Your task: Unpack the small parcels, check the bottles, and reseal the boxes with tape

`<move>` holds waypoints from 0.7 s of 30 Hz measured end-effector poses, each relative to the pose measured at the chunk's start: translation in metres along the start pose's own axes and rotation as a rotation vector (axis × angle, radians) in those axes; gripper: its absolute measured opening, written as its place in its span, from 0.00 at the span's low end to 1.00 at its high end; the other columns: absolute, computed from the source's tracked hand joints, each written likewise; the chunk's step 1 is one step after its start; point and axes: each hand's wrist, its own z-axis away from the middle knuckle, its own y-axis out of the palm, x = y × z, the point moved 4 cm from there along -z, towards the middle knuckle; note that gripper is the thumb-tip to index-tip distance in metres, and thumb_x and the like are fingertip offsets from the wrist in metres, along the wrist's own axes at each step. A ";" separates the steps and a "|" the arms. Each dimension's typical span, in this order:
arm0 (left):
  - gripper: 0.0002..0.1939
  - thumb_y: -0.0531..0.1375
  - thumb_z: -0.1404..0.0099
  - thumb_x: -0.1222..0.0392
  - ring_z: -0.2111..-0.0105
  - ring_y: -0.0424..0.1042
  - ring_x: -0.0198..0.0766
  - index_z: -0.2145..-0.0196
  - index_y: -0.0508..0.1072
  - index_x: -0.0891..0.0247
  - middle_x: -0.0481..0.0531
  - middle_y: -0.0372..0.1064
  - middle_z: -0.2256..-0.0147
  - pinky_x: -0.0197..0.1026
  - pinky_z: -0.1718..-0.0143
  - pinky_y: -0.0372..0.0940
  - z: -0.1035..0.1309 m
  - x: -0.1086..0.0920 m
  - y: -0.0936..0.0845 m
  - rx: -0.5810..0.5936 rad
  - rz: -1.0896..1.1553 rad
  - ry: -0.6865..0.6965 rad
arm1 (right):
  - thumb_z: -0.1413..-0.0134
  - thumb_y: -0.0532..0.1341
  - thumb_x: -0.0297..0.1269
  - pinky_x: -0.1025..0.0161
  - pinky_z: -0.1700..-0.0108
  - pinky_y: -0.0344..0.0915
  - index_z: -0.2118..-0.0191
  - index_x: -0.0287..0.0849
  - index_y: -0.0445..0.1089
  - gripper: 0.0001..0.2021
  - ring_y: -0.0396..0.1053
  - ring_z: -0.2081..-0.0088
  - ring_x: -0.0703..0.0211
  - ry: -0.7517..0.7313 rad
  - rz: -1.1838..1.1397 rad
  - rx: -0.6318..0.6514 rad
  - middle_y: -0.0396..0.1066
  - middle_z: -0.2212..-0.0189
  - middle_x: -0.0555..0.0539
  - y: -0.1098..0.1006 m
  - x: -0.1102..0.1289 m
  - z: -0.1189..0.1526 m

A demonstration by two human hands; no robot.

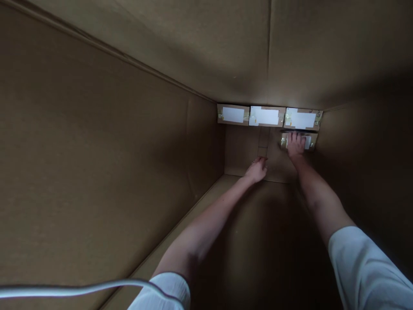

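Note:
Deep inside a large cardboard box, my right hand [296,144] lies on top of a small taped carton [308,142] with a white label. Its fingers are spread over the carton and cover part of the label. My left hand [257,169] hovers over the box floor [245,146], left of that carton. Its fingers are curled in, and nothing shows in them. Along the far wall sit three similar cartons in a row: a left one [232,114], a middle one [266,116] and a right one [302,119], each with a white label.
Tall cardboard walls close in on both sides, the left wall [106,142] and the dark right wall [371,142]. The far wall [238,51] has a vertical crease. A white cable [80,289] crosses the lower left near my sleeve.

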 end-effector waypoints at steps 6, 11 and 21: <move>0.25 0.55 0.24 0.61 0.32 0.70 0.50 0.32 0.69 0.62 0.61 0.68 0.32 0.49 0.29 0.65 -0.014 0.014 0.005 -0.035 -0.029 0.021 | 0.36 0.65 0.50 0.27 0.28 0.45 0.21 0.32 0.53 0.45 0.50 0.25 0.23 -0.047 0.094 0.051 0.56 0.26 0.20 0.019 -0.005 -0.001; 0.28 0.58 0.26 0.62 0.32 0.69 0.51 0.30 0.67 0.62 0.62 0.66 0.31 0.50 0.29 0.64 -0.039 0.015 0.000 -0.077 -0.115 0.023 | 0.48 0.73 0.54 0.30 0.28 0.43 0.19 0.34 0.45 0.59 0.49 0.27 0.23 -0.103 0.075 0.024 0.53 0.26 0.20 0.024 0.011 -0.001; 0.63 0.75 0.38 0.53 0.24 0.55 0.65 0.19 0.39 0.58 0.72 0.46 0.22 0.60 0.28 0.59 -0.040 -0.001 -0.057 -0.183 -0.428 0.044 | 0.53 0.77 0.56 0.36 0.26 0.44 0.19 0.38 0.46 0.64 0.55 0.28 0.25 -0.456 -0.091 0.056 0.56 0.26 0.23 -0.039 0.081 0.014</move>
